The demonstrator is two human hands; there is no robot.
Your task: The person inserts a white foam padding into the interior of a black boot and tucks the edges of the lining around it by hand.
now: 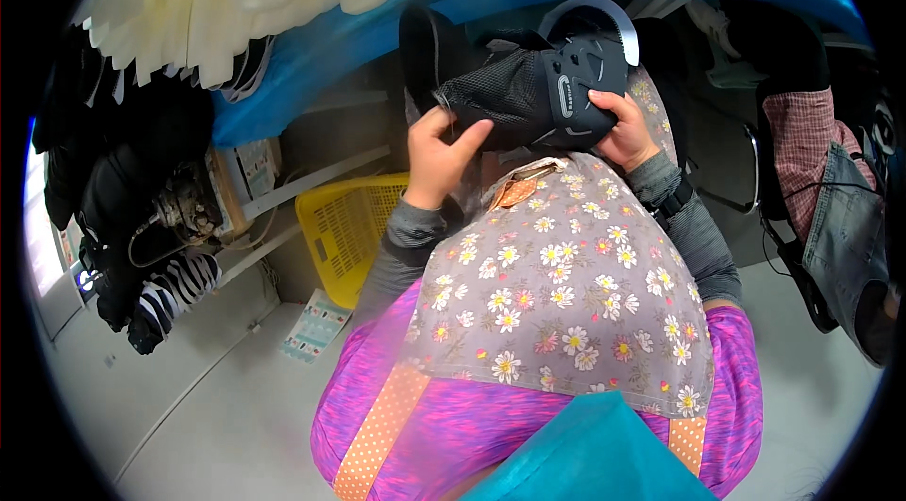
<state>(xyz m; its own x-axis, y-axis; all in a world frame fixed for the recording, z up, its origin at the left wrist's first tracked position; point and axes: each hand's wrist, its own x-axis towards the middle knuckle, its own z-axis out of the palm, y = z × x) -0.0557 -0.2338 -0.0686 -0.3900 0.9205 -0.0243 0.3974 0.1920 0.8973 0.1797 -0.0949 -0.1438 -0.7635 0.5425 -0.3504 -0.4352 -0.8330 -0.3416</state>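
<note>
Holding black mesh shoe upper (528,93) above floral apron (557,293); pinching dark panel (583,75) with right hand (623,131); cannot tell closure of left hand (438,158) at mesh (486,88); likely light, soft-meshed; best held by panel, seemingly stiffer.

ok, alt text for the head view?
A person's right hand grips a black mesh piece with a moulded panel; the left hand is at its mesh side. A floral apron shows below, a yellow basket to the left.
</note>
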